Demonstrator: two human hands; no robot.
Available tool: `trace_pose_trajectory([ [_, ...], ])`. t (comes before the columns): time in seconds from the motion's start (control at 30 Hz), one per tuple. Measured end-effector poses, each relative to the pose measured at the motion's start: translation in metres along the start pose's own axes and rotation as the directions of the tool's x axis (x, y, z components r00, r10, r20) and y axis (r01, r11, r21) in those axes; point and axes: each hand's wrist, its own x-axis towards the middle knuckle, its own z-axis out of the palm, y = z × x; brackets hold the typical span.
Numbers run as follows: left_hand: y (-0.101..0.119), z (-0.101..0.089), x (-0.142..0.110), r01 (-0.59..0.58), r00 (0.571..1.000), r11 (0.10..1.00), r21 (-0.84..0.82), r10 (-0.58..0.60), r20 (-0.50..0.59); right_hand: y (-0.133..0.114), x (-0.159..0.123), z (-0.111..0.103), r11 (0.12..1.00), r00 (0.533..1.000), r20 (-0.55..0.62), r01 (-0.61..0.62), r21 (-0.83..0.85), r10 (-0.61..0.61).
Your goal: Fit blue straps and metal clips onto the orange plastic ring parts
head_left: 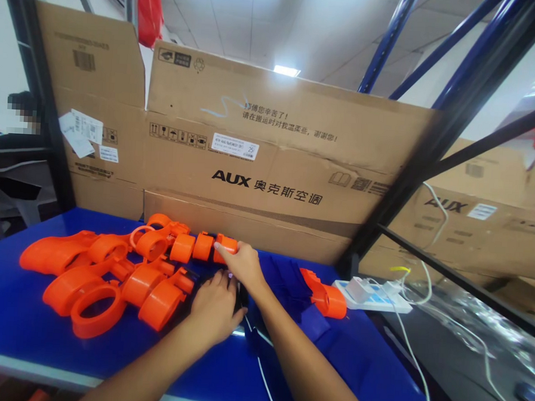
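My right hand (244, 264) is closed round an orange plastic ring (226, 245) at the back of the blue table, with its thumb on the front. Just below it, my left hand (213, 308) is bent over a dark object, which it mostly covers; its kind cannot be made out. A thin white cable (263, 368) runs from beneath the hands toward the table's front. Two more orange rings, a middle one (203, 246) and a left one (183, 248), stand in line beside the held ring. Dark pieces join some of these parts.
Several orange ringed plastic parts (98, 311) spread over the left of the blue table (14, 325). Dark blue cloth (285, 279) and another orange part (329, 298) lie right, near a power strip (374, 294) with cables. Cardboard (274, 147) walls the back. A person (23, 122) sits far left.
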Motion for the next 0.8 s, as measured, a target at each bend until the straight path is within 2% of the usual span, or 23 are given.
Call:
trace_pose_trajectory([
  [0.07,0.002,-0.015,-0.011,-0.011,0.999,1.0,0.01,0.011,-0.04,0.0,0.0,0.003,1.0,1.0,0.02,0.021,-0.01,-0.021],
  [0.13,-0.002,-0.038,-0.017,-0.061,0.996,0.998,-0.007,0.061,-0.064,0.002,0.0,0.005,0.999,0.998,0.049,0.044,-0.011,-0.043],
  [0.23,-0.027,-0.075,-0.01,-0.132,0.984,0.99,0.05,0.137,-0.113,0.006,0.002,0.01,0.999,0.994,0.094,0.046,0.004,-0.047],
  [0.3,-0.053,-0.089,0.003,-0.051,0.983,0.988,0.148,0.076,-0.169,0.009,0.003,0.013,0.999,0.992,0.124,0.015,0.04,-0.019],
  [0.4,-0.089,-0.091,0.022,0.157,0.972,0.942,0.297,-0.095,-0.213,0.012,0.005,0.018,0.995,0.99,0.137,-0.033,0.094,0.02],
  [0.5,-0.107,-0.079,0.033,0.235,0.97,0.901,0.365,-0.191,-0.153,0.016,0.007,0.02,0.993,0.993,0.117,-0.049,0.108,0.036],
  [0.63,-0.106,-0.075,0.038,0.243,0.967,0.918,0.314,-0.206,-0.146,0.02,0.006,0.019,0.993,0.994,0.105,-0.047,0.111,0.035],
  [0.8,-0.092,-0.093,0.038,0.205,0.957,0.943,0.26,-0.137,-0.257,0.02,0.002,0.017,0.994,0.993,0.113,-0.039,0.1,0.027],
])
